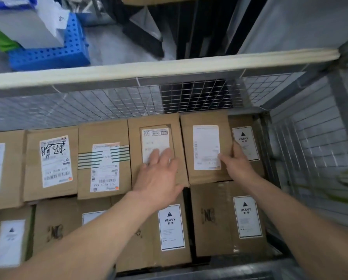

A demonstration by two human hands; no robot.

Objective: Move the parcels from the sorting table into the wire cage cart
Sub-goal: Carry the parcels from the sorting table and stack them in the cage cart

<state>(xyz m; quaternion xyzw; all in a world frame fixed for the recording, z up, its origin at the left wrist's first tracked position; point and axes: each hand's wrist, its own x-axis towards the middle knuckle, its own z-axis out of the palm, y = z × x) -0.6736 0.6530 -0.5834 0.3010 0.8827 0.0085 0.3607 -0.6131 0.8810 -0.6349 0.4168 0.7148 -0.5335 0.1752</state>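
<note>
Both arms reach down into the wire cage cart [302,136], which holds several brown cardboard parcels with white labels. My left hand [159,174] lies flat, fingers straight, on a parcel [134,150] in the back row, covering the lower part of its label. My right hand [237,162] grips the right edge of the neighbouring parcel [206,176], thumb on its top near the white label, fingers down its side. Beside it at the far right sits a parcel [246,144] marked HEAVY. The sorting table is not in view.
A front row of parcels, two marked HEAVY [171,227] [247,217], lies below my arms. A pale padded bar [149,71] caps the cart's far mesh wall. Beyond it stand a blue perforated crate [54,55] and dark objects on a grey floor.
</note>
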